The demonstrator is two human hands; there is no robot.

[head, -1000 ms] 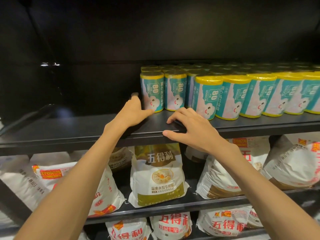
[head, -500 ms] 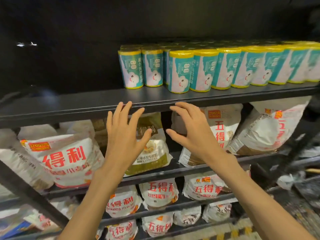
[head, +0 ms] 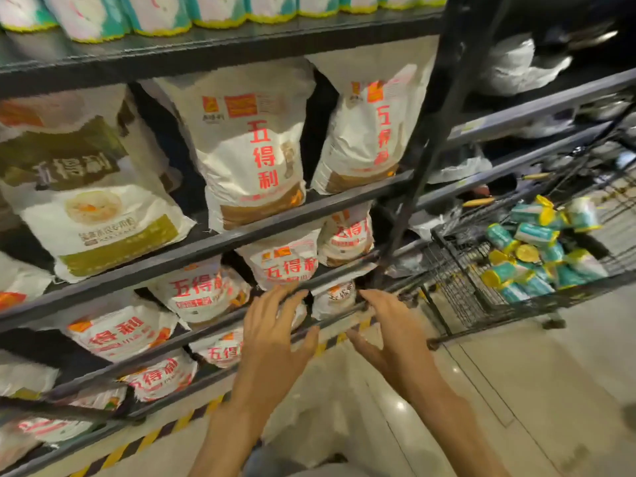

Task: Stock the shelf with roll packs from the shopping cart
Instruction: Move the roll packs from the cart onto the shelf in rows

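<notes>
Teal roll packs with yellow ends (head: 158, 15) stand in a row on the top black shelf (head: 213, 46), only their bottoms showing. More loose roll packs (head: 537, 249) lie heaped in the wire shopping cart (head: 457, 280) at the right. My left hand (head: 272, 335) and my right hand (head: 392, 332) hang in the air in front of the lower shelves, fingers spread, holding nothing. Both hands are left of the cart and apart from it.
White flour bags with red lettering (head: 251, 146) fill the lower shelves. A black upright post (head: 426, 132) divides the shelf from the neighbouring unit. Yellow-black hazard tape (head: 137, 442) edges the shelf base. Pale glossy floor (head: 516, 390) lies below.
Both hands have come down from the top shelf edge to low in front of the shelves. My view has swung down and right, bringing the cart into sight.
</notes>
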